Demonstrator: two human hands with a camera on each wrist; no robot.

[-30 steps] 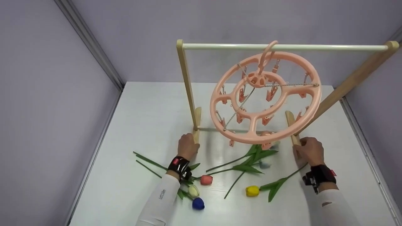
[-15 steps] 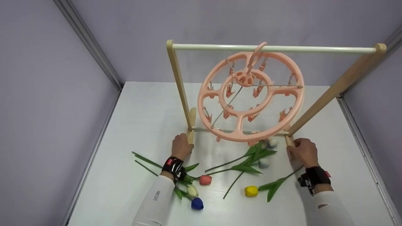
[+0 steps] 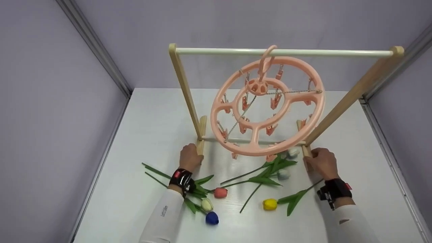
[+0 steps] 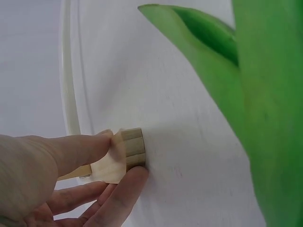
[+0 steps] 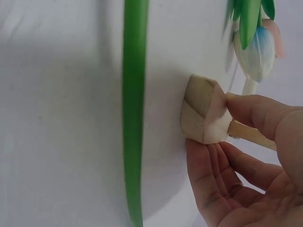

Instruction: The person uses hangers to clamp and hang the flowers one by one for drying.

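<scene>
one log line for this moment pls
left hand grips rack's left foot | right hand grips right foot | peach clip hanger hangs on rail | tulips lie on table

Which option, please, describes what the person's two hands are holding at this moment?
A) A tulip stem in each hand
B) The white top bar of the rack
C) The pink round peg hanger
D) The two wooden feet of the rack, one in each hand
D: the left hand grips the rack's left foot and the right hand grips the right foot, as both wrist views show.
</scene>
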